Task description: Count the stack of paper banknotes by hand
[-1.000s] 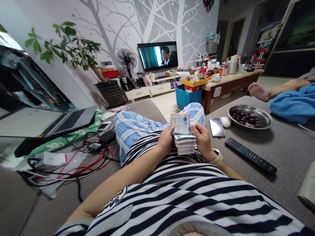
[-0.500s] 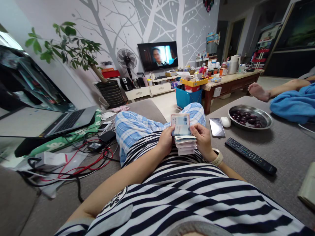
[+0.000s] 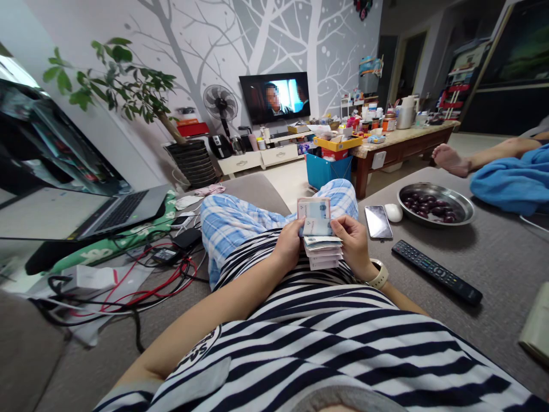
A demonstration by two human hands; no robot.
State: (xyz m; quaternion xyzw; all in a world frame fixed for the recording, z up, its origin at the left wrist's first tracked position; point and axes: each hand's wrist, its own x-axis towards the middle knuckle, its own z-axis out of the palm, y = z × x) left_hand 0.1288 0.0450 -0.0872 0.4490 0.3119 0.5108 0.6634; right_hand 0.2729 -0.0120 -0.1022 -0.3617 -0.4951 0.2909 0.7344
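Observation:
A stack of printed cards [image 3: 316,227], pale blue with pinkish edges, is held over my lap between both hands. Its lower part fans toward me in several whitish layers; the small print cannot be read. My left hand [image 3: 288,246] grips the left edge, thumb on the front. On the right edge, my right hand [image 3: 352,240] pinches the stack between thumb and bent fingers, a pale watch [image 3: 379,274] on its wrist. The fingers behind the stack are hidden. Blue checked trousers [image 3: 240,220] lie beneath.
To the right are a phone [image 3: 378,222], a white mouse [image 3: 393,213], a remote control [image 3: 436,272] and a steel bowl [image 3: 467,214] of dark round fruit. A laptop [image 3: 124,209] and tangled cables [image 3: 171,274] lie left. Another person's foot [image 3: 450,160] rests at right.
Both hands and the stack of cards stay almost still. The picture on the television has shifted slightly.

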